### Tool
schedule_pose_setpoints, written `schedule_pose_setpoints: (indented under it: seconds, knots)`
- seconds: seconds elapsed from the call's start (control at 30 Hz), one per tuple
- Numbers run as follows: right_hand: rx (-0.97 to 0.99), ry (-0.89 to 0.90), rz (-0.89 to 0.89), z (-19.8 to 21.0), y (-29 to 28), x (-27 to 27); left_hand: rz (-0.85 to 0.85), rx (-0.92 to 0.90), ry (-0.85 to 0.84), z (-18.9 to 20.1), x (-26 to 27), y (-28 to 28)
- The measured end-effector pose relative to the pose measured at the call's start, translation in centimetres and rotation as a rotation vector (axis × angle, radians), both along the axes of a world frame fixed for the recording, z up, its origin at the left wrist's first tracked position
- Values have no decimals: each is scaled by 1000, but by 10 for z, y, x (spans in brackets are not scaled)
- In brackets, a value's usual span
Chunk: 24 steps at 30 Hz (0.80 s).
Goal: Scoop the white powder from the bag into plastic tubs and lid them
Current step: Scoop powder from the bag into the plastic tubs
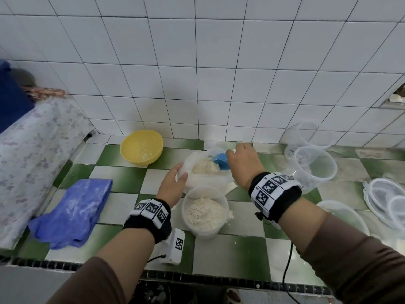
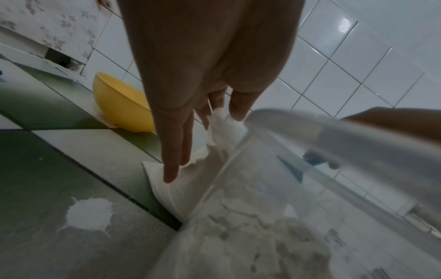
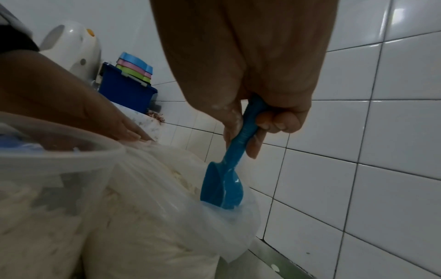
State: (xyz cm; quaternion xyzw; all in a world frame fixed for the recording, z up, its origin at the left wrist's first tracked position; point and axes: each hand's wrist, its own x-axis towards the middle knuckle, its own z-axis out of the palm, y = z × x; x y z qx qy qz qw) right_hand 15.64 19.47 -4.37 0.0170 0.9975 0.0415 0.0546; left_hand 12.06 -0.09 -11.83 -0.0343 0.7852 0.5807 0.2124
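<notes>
Nearest the head camera stood a plastic tub (image 1: 205, 212) part-filled with white powder (image 1: 206, 212), on the green-and-white tiled counter (image 1: 230, 251) just in front of the bag (image 1: 203, 182).

The left hand's fingers (image 2: 171, 151) were straight and held close together, with the bag's torn rim caught between them and the thumb in the left wrist view. The left hand (image 1: 173, 187) lay against the bag's left side, just above the tub.

The right hand's fingers (image 3: 276, 122) were curled round the handle of a blue scoop (image 3: 224, 190), whose bowl pointed down and sat inside the bag's mouth on its far right side, beside the powder heaped in the bag. The right hand (image 1: 243, 163) hung over the bag's far edge, close to the wall.

A yellow bowl (image 1: 142, 147) stood to the left of the bag against the white tiled wall (image 1: 197, 73), and a powder-dusted blue cloth (image 1: 72, 210) lay well to the left. To the right stood empty clear tubs (image 1: 313, 166), with clear lids (image 1: 385, 200) stacked near the counter's right edge. A white blotch of spilled powder (image 2: 89, 217) marked a green tile by the left wrist.
</notes>
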Motion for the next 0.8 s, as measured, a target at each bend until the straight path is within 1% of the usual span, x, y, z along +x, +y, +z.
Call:
schedule_pose_setpoints:
  seconds: [0.1,0.27,0.4,0.53,0.73,0.8]
  knots:
    - [21,-61,8,0,1,-5,20,12,-46,3,0,0]
    - [-84,-190,-32,-4,6,-11,42,48,-127,3,0,0]
    - [-274,-281,-117,-16,7,-17,43,54,-129,4,-2,1]
    - [-483,-295,-237,-26,7,-23,63,95,-144,3,-3,0]
    - [-646,-343,-328,-27,13,-27,76,146,-171,4,-5,5]
    - [-710,-330,-348,-26,14,-28,76,155,-179,5,-6,6]
